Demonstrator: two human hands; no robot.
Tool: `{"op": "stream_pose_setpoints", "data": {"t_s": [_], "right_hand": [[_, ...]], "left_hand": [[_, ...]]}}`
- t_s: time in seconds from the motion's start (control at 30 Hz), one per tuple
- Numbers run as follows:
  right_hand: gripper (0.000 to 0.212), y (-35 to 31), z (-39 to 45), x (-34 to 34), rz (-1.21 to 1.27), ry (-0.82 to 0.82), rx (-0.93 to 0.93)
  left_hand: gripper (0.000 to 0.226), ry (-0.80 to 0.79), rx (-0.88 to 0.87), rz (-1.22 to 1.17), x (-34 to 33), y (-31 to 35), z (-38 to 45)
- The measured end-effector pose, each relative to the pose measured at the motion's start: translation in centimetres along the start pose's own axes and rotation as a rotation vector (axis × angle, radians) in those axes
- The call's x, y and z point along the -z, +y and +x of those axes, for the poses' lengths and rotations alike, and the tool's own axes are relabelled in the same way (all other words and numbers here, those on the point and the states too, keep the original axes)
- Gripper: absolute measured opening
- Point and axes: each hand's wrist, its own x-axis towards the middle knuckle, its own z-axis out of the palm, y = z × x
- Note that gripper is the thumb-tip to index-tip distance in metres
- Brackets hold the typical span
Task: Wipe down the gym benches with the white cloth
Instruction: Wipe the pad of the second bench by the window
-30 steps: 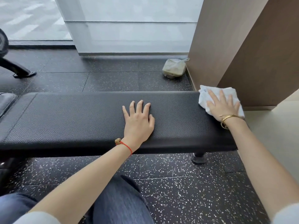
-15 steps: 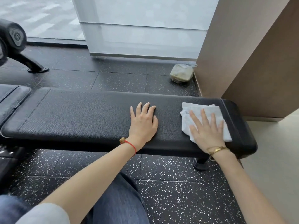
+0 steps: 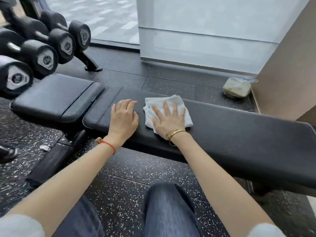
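Note:
A long black padded gym bench (image 3: 239,139) runs across the view, with its separate seat pad (image 3: 56,98) at the left end. A folded white cloth (image 3: 153,103) lies on the long pad near its left end. My right hand (image 3: 168,120) presses flat on the cloth, fingers spread, a gold bracelet at the wrist. My left hand (image 3: 124,118) rests palm down on the pad just left of the cloth and holds nothing; a red string circles that wrist.
A rack of black dumbbells (image 3: 42,59) stands close at the upper left, its foot (image 3: 90,64) on the speckled rubber floor. A plastic bag (image 3: 236,87) sits on the floor behind the bench by a brown wall panel (image 3: 287,74). My knees are below.
My right hand has slid the cloth leftward along the pad, from the right end to beside my left hand. The view has swung left, bringing the dumbbell rack into sight.

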Motion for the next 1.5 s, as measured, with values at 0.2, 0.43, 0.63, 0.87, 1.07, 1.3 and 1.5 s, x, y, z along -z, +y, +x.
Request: {"op": "stream_pose_setpoints", "data": {"t_s": [0.2,0.43,0.63,0.87,1.07,1.3,1.5], "right_hand": [[0.054,-8.0,3.3,-0.8,-0.01,0.014,-0.023],[0.052,-10.5,5.2,-0.6,0.002,0.018,-0.188],[0.052,-15.6,4.6,-1.4,0.02,0.006,-0.117],[0.049,-21.8,5.8,-1.7,-0.005,-0.007,0.117],[0.049,-25.5,7.8,-2.9,0.003,0.012,0.466],[0.05,-27.0,16.4,-1.2,0.043,-0.096,0.377],[0.051,-25.6,13.4,-3.0,-0.023,-0.018,0.639]], "left_hand": [[0.039,-0.026,-0.039,-0.027,1.3,-7.4,2.1],[0.035,-0.109,-0.19,-0.09,2.0,-10.4,2.1],[0.035,-0.002,-0.101,-0.059,6.5,-20.1,2.3],[0.043,0.017,0.166,0.095,9.6,-31.4,3.0],[0.041,0.001,0.246,0.117,8.1,-33.7,3.2],[0.04,0.018,0.255,0.105,7.9,-33.9,3.5],[0.04,-0.035,0.289,0.131,8.3,-33.6,3.6]]}}
